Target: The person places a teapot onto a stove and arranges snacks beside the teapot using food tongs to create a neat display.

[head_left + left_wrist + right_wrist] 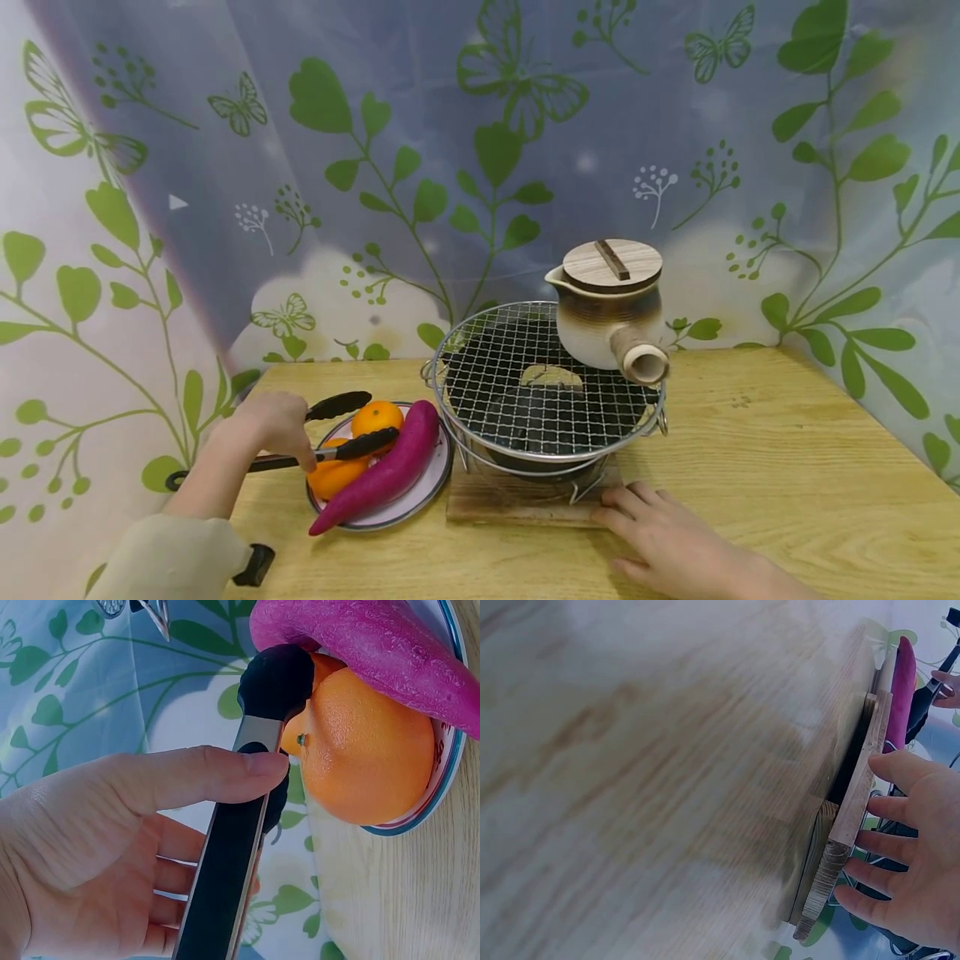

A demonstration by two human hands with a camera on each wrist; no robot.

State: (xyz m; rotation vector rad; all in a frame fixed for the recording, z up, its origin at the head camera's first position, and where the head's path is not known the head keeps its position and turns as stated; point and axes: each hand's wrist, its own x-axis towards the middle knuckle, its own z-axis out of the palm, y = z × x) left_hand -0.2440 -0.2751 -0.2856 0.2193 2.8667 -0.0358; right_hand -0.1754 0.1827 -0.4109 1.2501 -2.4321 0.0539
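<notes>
Over the plate's left side, my left hand [268, 423] grips black-tipped kitchen tongs [358, 446], thumb along one arm in the left wrist view. The tongs' tips are apart, close to the oranges [377, 414]; whether they touch one cannot be told. A long purple sweet potato [397, 467] lies beside the oranges on the rimmed plate [431, 492]. My right hand [667, 533] rests its fingertips at the right front corner of the wooden board [517, 500]. On that board stands a round stove with a wire grill rack [517, 392] on top.
A side-handled clay teapot [609, 325] with a wooden lid [611, 265] sits at the back right of the rack, its handle pointing toward me. A patterned curtain [420, 167] hangs behind the wooden table [787, 467]. A black strap lies near my left sleeve.
</notes>
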